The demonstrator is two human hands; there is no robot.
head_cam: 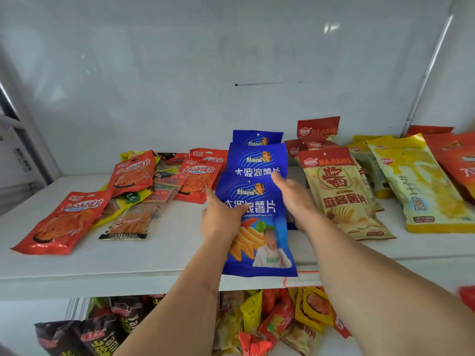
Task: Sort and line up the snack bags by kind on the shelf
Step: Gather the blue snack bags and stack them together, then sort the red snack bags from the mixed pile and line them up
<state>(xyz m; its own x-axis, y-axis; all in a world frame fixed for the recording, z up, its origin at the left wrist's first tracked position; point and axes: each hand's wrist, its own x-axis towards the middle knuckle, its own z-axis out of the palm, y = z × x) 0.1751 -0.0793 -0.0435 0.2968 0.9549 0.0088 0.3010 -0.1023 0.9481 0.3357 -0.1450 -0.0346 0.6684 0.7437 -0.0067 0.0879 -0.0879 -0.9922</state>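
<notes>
Glossy plastic snack bags (257,227)

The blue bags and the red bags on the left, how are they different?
The blue bags overlap in one straight row, front to back; the red bags lie scattered at angles among other packets. Both hands, left hand and right hand, touch the blue bags; nobody touches the red bags. Both kinds lie flat on the white shelf.
</notes>
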